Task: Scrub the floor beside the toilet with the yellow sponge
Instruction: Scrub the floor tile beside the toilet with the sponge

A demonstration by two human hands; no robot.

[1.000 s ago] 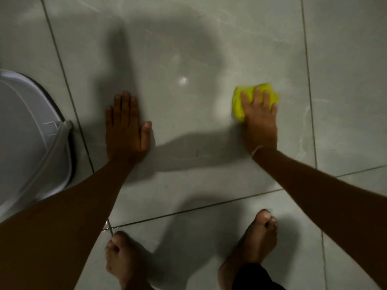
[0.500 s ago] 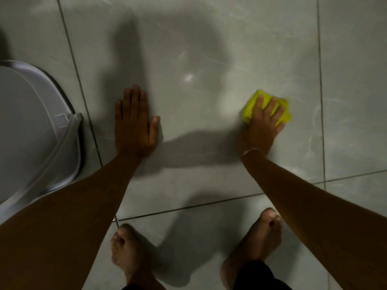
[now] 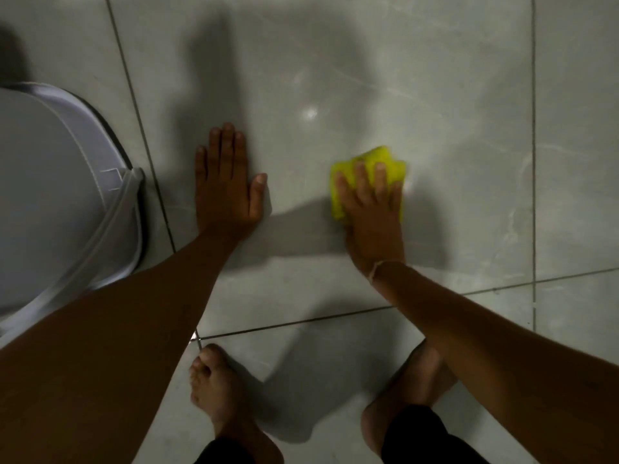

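Mid-scrub, by the look of it. The right hand (image 3: 371, 209) is spread flat on top of the yellow sponge (image 3: 368, 169), fingers fanned over it, palm pressing it onto the floor (image 3: 469, 95). It's pinned under the hand rather than pinched between fingers. Sponge sits well to the right of the toilet (image 3: 60, 202), w/ the left hand (image 3: 227, 189) between the two.

That left hand is wide, palm down on the tile, holding nothing, thumb out to the side; it reads as a prop for body weight. It lies just right of the toilet base, across one grout line (image 3: 147, 155) from it.

Progress? Hard call. Tile around the sponge has a soft sheen and one bright glint further from the person than the sponge, but whether that's wet, soapy or just lamp reflection can't be told. No visible dirt, no suds trail, no clear before/after edge. So: scrubbing underway, share covered unknown.

What looks left, judging from layout: the strip right against the toilet, i.e. the tile beside the base and the grout line along it, since the sponge is working some way off from there, not near it. The tile nearest the person, where both bare feet (image 3: 221, 390) stand, also seems untouched, tho shadow covers much of it. Approx midway at best.
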